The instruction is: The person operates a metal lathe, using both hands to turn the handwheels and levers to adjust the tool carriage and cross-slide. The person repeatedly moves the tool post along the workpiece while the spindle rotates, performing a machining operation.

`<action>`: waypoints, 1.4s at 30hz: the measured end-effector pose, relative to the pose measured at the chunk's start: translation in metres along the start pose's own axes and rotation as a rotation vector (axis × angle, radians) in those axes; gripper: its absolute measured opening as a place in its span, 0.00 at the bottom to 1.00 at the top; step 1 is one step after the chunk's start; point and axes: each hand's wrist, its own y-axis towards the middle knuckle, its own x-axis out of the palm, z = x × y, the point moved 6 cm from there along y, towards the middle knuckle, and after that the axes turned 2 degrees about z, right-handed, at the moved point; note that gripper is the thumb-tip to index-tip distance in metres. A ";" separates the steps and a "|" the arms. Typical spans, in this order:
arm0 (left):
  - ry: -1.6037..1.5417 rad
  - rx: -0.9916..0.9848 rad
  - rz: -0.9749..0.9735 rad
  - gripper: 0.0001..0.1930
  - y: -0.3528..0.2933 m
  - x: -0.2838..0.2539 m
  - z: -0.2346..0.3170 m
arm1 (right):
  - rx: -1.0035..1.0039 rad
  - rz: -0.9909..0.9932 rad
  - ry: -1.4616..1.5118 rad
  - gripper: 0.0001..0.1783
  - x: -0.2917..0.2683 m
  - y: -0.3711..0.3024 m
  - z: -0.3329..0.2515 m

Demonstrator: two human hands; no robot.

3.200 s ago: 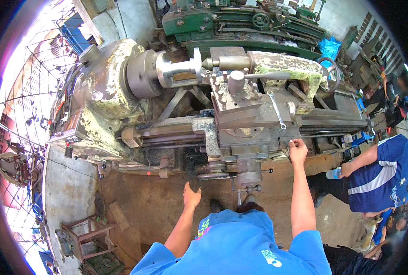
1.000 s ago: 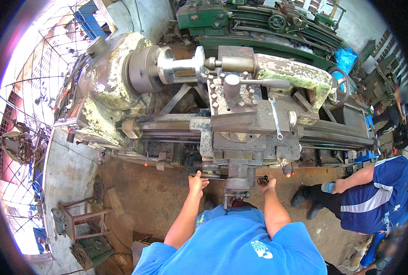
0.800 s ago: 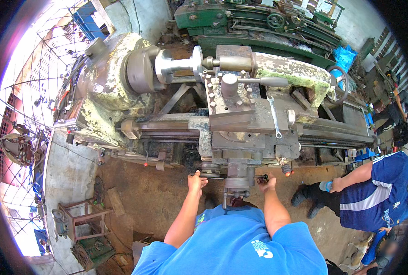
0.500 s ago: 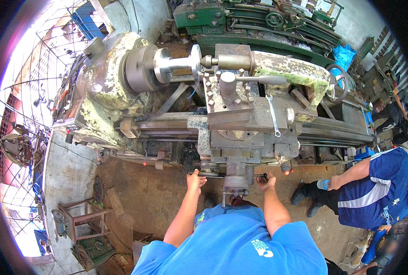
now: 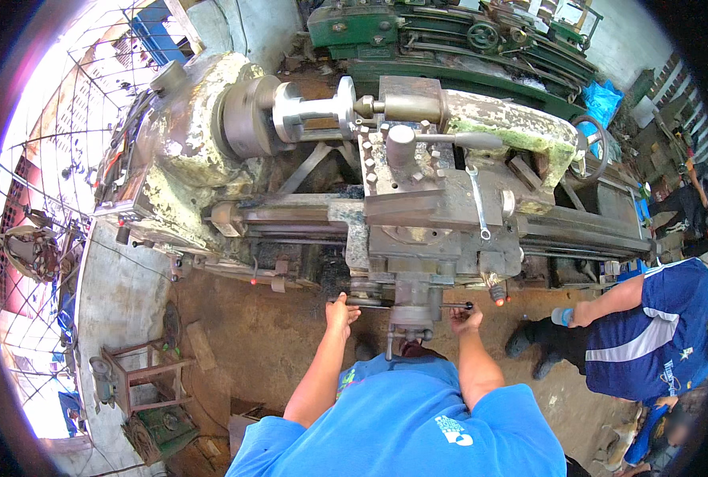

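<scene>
A metal lathe fills the middle of the view. At the near side of its carriage, my left hand is closed at the end of a dark handwheel seen edge-on. My right hand curls its fingers round the crank handle, whose black knob lies just above the hand. Between my hands sticks out a round metal hub. Beyond it, the square tool post stands beside a shiny flanged workpiece, set between the chuck and the tailstock centre.
A wrench lies on the carriage. Behind stands a green lathe. At the right, a person in a dark blue shirt is close by. A small wooden stand is on the floor at the left.
The crank handle and its black knob have turned a little, and my right hand's fingers have shifted round it. My left hand stays put. A thin bluish strand by the workpiece is no longer visible.
</scene>
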 end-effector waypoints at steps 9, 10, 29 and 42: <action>0.109 -0.015 0.045 0.19 0.005 0.012 0.006 | -0.851 0.077 -0.506 0.11 0.026 -0.024 -0.113; 0.111 -0.007 0.084 0.18 0.008 0.009 0.009 | -0.816 0.001 -0.349 0.09 0.035 -0.033 -0.124; -0.244 -0.183 -0.381 0.20 -0.006 -0.024 -0.016 | -1.360 0.031 -1.167 0.10 0.133 -0.189 -0.123; 0.145 0.144 -0.122 0.35 0.001 -0.019 0.008 | -1.364 0.032 -1.179 0.09 0.137 -0.188 -0.123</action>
